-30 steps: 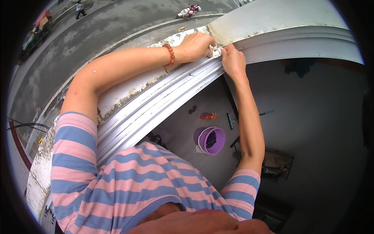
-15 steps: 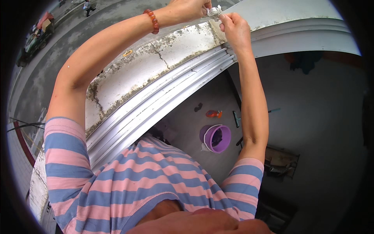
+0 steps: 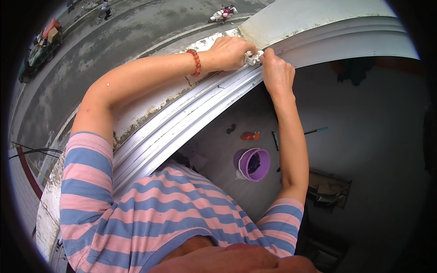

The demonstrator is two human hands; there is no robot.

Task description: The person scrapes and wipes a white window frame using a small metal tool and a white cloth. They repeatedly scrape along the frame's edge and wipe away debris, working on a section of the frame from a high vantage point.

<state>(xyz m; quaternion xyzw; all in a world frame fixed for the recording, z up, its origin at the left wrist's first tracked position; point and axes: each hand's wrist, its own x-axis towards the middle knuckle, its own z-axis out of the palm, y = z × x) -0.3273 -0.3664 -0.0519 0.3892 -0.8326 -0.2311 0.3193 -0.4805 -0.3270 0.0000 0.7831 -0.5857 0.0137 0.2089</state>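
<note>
Between my two hands is a small crumpled white wad (image 3: 253, 58); whether it is cloth, paper or plastic I cannot tell. The fingers of my left hand (image 3: 231, 53) are closed on its left side, and a red bead bracelet circles that wrist. My right hand (image 3: 278, 72) pinches its other side with curled fingers. Both hands are over the corner where the white window track (image 3: 195, 111) meets the white frame (image 3: 337, 38). Partly behind my left forearm lies the stained, cracked outer ledge (image 3: 150, 102).
Down on the indoor floor stand a purple bucket (image 3: 258, 164) with dark contents, an orange spray bottle (image 3: 249, 135) and a squeegee (image 3: 275, 140). Outside, far below, the street (image 3: 150, 27) holds a scooter (image 3: 223, 14), a walking person (image 3: 106, 9) and a loaded cart (image 3: 43, 50).
Both hands have come down and nearer, from above the outer ledge to the window track corner, still holding the white wad. A scooter now shows on the street.
</note>
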